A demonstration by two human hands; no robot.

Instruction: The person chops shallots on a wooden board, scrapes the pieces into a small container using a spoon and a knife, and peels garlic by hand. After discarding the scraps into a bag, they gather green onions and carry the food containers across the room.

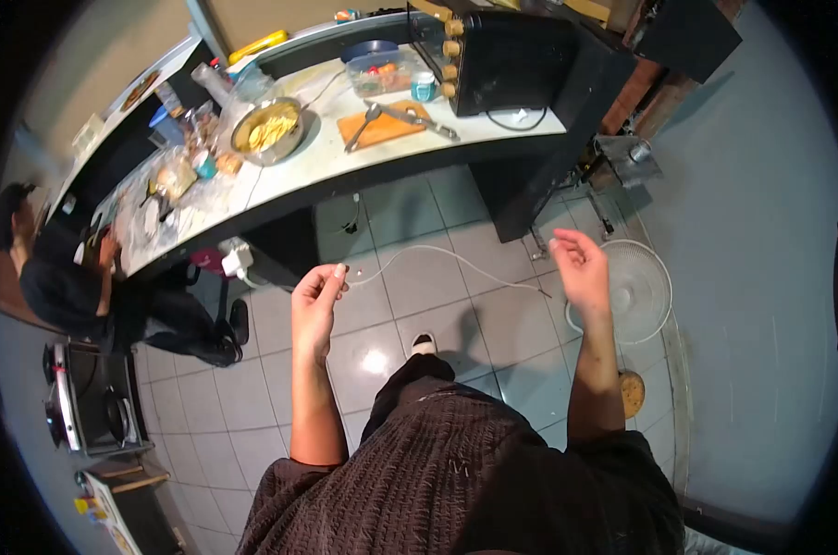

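Observation:
My left hand (315, 305) is raised over the floor in front of me, thumb pressed against curled fingers. A tiny dark spot shows at its fingertips; I cannot tell what it is. My right hand (582, 276) is held up at the right, palm partly turned inward, fingers loosely bent and apart with nothing in them. Between the hands, a thin white cord (456, 252) curves across the tiles and overlaps the left fingertips in this view. Behind the right wrist, a round white mesh fan guard (634, 291) lies by the wall.
A long counter (322, 176) carries a metal bowl of sliced food (269, 131), a cutting board (382, 128) with utensils, a plastic tub (379, 74) and a black oven (511, 65). At the left, a person (67, 277) sits by the counter. A stove (63, 398) stands nearby.

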